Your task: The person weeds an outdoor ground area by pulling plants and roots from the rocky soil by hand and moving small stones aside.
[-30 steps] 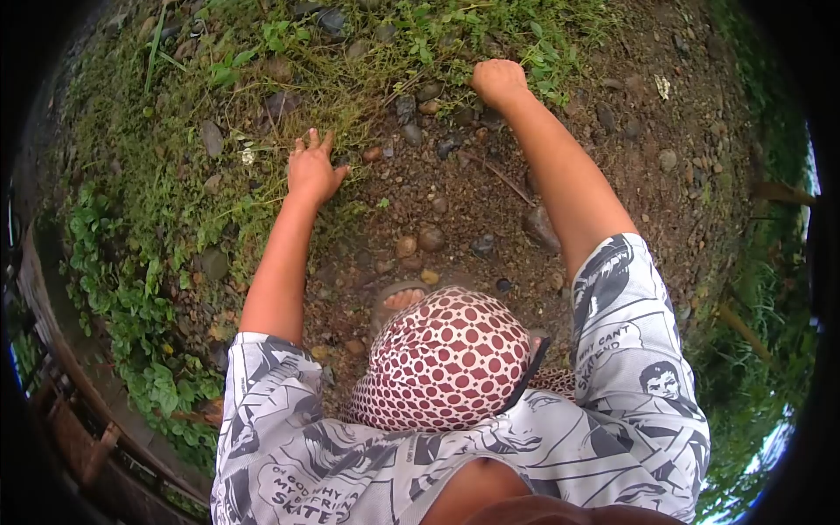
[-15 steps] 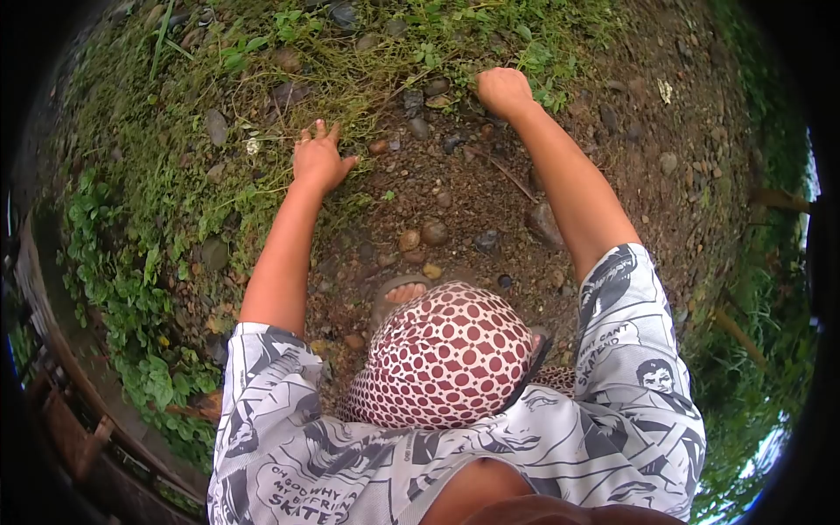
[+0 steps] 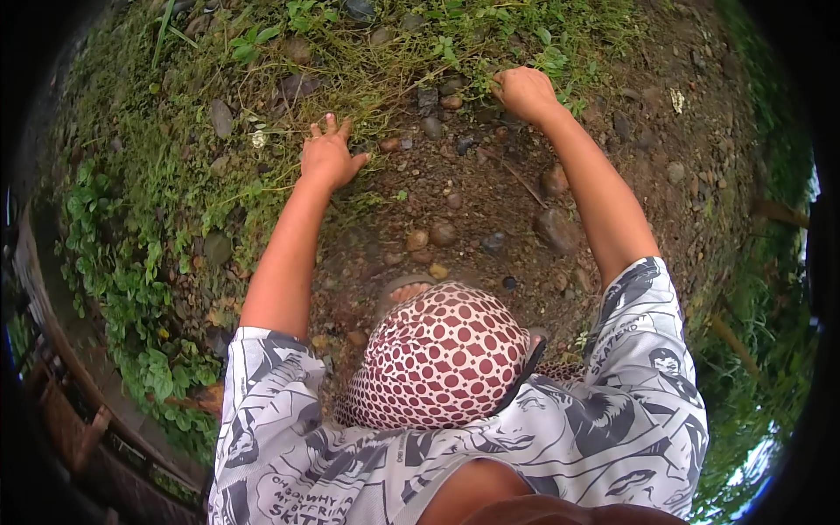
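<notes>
Taking the picture's middle as the dial's centre, one stretch of damp, stony ground (image 3: 630, 184) is spreading to nearly every hour, and one mat of low weeds (image 3: 363, 74) is covering it from about nine round to one o'clock, running right up to both hands. One person is bending over it, the one printed shirt (image 3: 551, 437) filling six o'clock, and two bare arms are reaching forward from its two sleeves. One band of broader leafy plants (image 3: 157, 376) is growing between eight and nine. One patterned garment (image 3: 451, 354) is bulging over a bent leg, just short of six. Two hands are working among the greenery: the left hand (image 3: 327, 161), between ten and eleven, is lying palm down with its fingers spread and thumb held out, at the weeds' edge; the right hand (image 3: 525, 93), at one, is curling its fingers together against the weeds, and what they may be pinching is hidden, so I cannot tell. One large stone (image 3: 557, 229) is resting between two and three, and one sandalled foot (image 3: 409, 291) is showing its toes just below centre. One thin stick (image 3: 522, 182) is slanting between one and two. Two rounded stones, one brown (image 3: 443, 234) and one tan (image 3: 417, 239), are sitting side by side near the centre.
</notes>
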Available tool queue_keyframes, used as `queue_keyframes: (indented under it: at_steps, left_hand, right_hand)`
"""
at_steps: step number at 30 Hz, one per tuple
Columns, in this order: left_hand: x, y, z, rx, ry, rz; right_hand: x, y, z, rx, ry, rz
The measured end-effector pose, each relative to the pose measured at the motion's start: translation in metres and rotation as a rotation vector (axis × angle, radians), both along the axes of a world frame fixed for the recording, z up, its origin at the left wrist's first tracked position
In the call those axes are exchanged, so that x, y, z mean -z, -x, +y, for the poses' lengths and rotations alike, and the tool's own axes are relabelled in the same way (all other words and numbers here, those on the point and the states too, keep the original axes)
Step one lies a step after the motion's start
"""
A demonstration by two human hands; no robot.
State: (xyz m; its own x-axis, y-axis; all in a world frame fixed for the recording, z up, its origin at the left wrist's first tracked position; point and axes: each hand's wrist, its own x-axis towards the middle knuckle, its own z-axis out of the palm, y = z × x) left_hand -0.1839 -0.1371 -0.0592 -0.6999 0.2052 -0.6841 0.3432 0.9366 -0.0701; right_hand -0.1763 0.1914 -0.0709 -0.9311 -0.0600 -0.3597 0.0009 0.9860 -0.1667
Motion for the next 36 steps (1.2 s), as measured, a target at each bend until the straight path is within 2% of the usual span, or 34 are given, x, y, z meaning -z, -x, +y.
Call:
queue_keyframes:
  at_steps: [4, 6, 11, 13, 16, 17, 19, 20, 21, 23, 24, 26, 28, 30, 32, 35, 36]
  left_hand:
    - [0.002, 0.003, 0.002, -0.004, 0.041, -0.016]
    - [0.001, 0.004, 0.004, -0.003, 0.046, -0.004]
    - [0.001, 0.001, 0.001, 0.002, 0.018, 0.019]
    - [0.002, 0.001, 0.001, -0.002, 0.016, 0.013]
    - [0.000, 0.004, 0.003, 0.000, 0.038, -0.005]
    - [-0.003, 0.005, 0.006, -0.013, 0.050, -0.022]
    - [-0.004, 0.005, 0.006, -0.026, 0.060, -0.036]
    - [-0.003, 0.005, 0.006, -0.025, 0.056, -0.031]
    - [-0.001, 0.004, 0.006, -0.024, 0.052, -0.027]
    - [0.004, 0.006, 0.004, 0.011, 0.041, -0.001]
    - [0.005, 0.005, 0.002, 0.030, 0.037, 0.015]
    - [0.001, 0.006, 0.004, 0.004, 0.032, -0.001]
    - [-0.002, 0.006, 0.005, -0.017, 0.034, -0.019]
    - [-0.003, 0.007, 0.006, -0.031, 0.040, -0.036]
    - [-0.004, 0.008, 0.007, -0.037, 0.036, -0.040]
    - [-0.005, 0.008, 0.009, -0.045, 0.035, -0.039]
    - [-0.005, 0.008, 0.009, -0.048, 0.036, -0.039]
  right_hand:
    - [-0.068, 0.004, 0.003, 0.023, -0.041, -0.072]
    - [-0.080, -0.007, 0.046, 0.114, -0.047, 0.147]
    - [-0.087, -0.024, 0.163, 0.260, -0.270, 0.299]
    - [-0.099, -0.033, 0.159, 0.322, -0.276, 0.388]
    - [-0.118, -0.049, 0.110, 0.271, -0.186, -0.022]
    - [-0.125, -0.056, 0.080, 0.153, -0.165, -0.283]
    - [-0.113, -0.082, 0.023, -0.238, -0.088, -0.606]
    - [-0.078, -0.112, 0.005, -0.420, -0.066, -0.580]
    - [-0.083, -0.119, -0.028, -0.532, -0.016, -0.684]
    - [-0.054, -0.133, -0.060, -0.542, 0.087, -0.547]
    - [-0.044, -0.133, -0.069, -0.492, 0.105, -0.269]
    - [-0.024, -0.107, -0.077, -0.340, 0.133, 0.045]
    - [-0.012, -0.076, -0.075, -0.160, 0.023, 0.272]
    - [-0.011, -0.053, -0.067, 0.033, -0.081, 0.138]
    - [0.015, -0.041, -0.055, 0.169, -0.229, 0.133]
    - [0.023, -0.025, -0.037, 0.295, -0.176, 0.003]
    - [0.022, -0.024, -0.035, 0.257, -0.162, -0.039]
